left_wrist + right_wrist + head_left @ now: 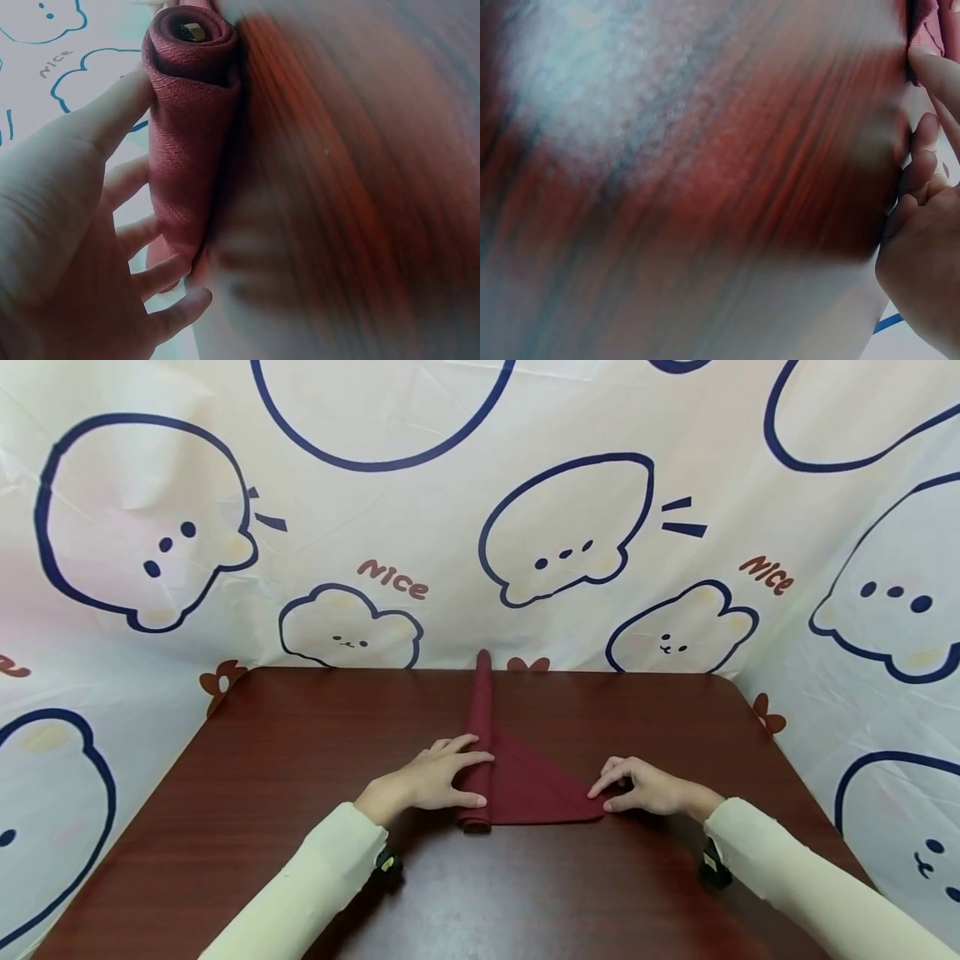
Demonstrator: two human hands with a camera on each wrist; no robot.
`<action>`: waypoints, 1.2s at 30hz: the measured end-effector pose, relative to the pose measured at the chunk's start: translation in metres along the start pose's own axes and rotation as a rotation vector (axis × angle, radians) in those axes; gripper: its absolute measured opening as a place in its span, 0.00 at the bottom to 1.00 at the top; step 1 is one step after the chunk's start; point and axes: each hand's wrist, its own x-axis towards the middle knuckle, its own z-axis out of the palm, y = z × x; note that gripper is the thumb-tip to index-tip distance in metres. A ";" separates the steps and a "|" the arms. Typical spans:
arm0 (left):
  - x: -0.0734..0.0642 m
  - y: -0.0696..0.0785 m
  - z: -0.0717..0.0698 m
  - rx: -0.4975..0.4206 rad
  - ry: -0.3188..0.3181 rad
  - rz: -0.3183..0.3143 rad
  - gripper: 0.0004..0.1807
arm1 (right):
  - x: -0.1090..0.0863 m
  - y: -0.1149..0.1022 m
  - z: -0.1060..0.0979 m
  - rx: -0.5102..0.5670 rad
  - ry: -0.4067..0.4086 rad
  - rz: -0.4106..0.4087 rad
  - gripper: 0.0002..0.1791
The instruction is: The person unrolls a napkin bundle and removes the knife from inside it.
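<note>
A dark red cloth (pixel 536 789) lies on the table, its left part wound into a long roll and its right part a flat triangular flap. The roll (pixel 184 142) points away from me, and its coiled near end shows in the left wrist view. My left hand (pixel 438 777) rests on the roll near that end, fingers spread and fairly straight, thumb along its side. At the flap's right corner, my right hand (pixel 648 787) pinches the cloth between thumb and forefinger. In the right wrist view only a bit of cloth (pixel 928 30) shows beyond the right hand (pixel 930 255).
The brown wooden table (pixel 315 727) has rounded far corners. Behind it and at both sides hangs a pale sheet (pixel 450 527) with cartoon outlines; the far end of the roll reaches the table's back edge. A small dark device (pixel 715 866) sits at each wrist.
</note>
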 end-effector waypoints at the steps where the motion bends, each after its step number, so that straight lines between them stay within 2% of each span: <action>1: -0.001 -0.001 0.000 -0.002 0.004 -0.001 0.38 | 0.000 0.000 0.000 0.001 -0.001 -0.001 0.12; 13: -0.012 -0.006 -0.008 -0.034 0.026 0.000 0.40 | -0.004 -0.001 0.000 0.006 0.007 -0.009 0.11; 19: -0.016 -0.010 -0.007 -0.015 0.036 0.015 0.40 | -0.005 0.000 0.002 0.010 0.006 -0.010 0.12; 26: -0.024 -0.016 -0.012 -0.025 0.024 -0.025 0.40 | -0.004 0.002 0.002 0.000 0.000 0.024 0.12; 36: -0.032 -0.029 -0.014 -0.052 0.029 -0.025 0.41 | 0.001 0.003 0.000 -0.002 -0.016 0.022 0.12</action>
